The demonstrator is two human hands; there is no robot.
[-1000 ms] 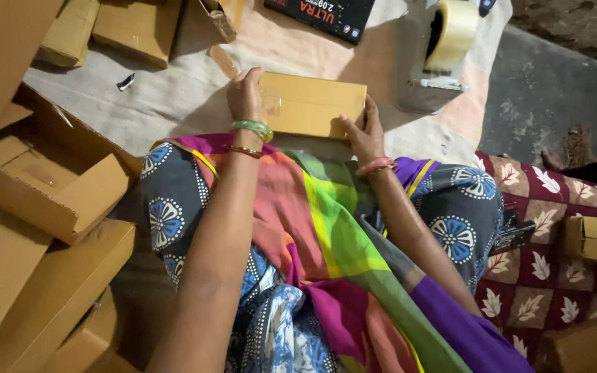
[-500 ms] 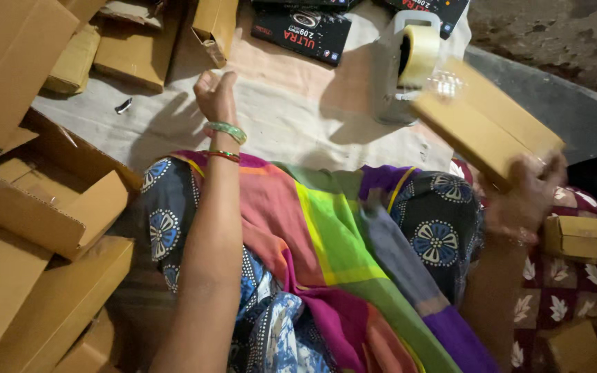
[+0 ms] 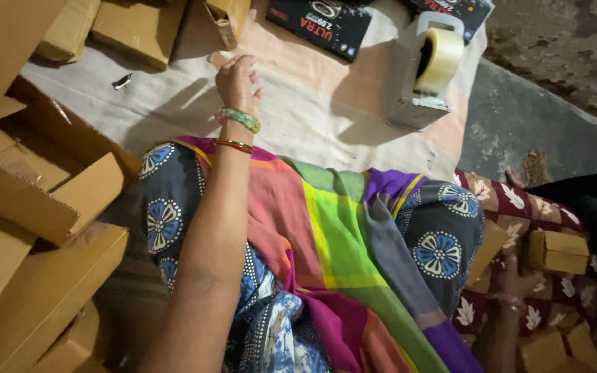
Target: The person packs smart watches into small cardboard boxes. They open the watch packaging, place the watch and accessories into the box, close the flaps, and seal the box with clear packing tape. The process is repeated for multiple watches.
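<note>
While the left hand (image 3: 236, 81) hovers loosely curled and empty over the cloth (image 3: 298, 117), just short of an open small carton (image 3: 226, 17), the right hand (image 3: 513, 287) rests open beside a closed carton (image 3: 557, 252); more flat cartons (image 3: 36, 297) unfolded at left.

Green bangle (image 3: 240, 119) and a thinner red-and-gold bangle (image 3: 233, 145) ring the left hand's (image 3: 235, 81) wrist; below, at six o'clock, the draped cloth (image 3: 326, 235) runs in bands of pink, orange, green and purple, with white-and-blue flower roundels on dark navy; at four o'clock a maroon cushion (image 3: 519, 207) carries cream leaf prints; brown cardboard boxes (image 3: 29, 207) fill nine o'clock; at one o'clock a grey tape dispenser (image 3: 416, 76) holds a pale yellowish roll; the black box (image 3: 326, 24) shows red-and-white print; the floor sheet (image 3: 298, 117) is off-white.
</note>
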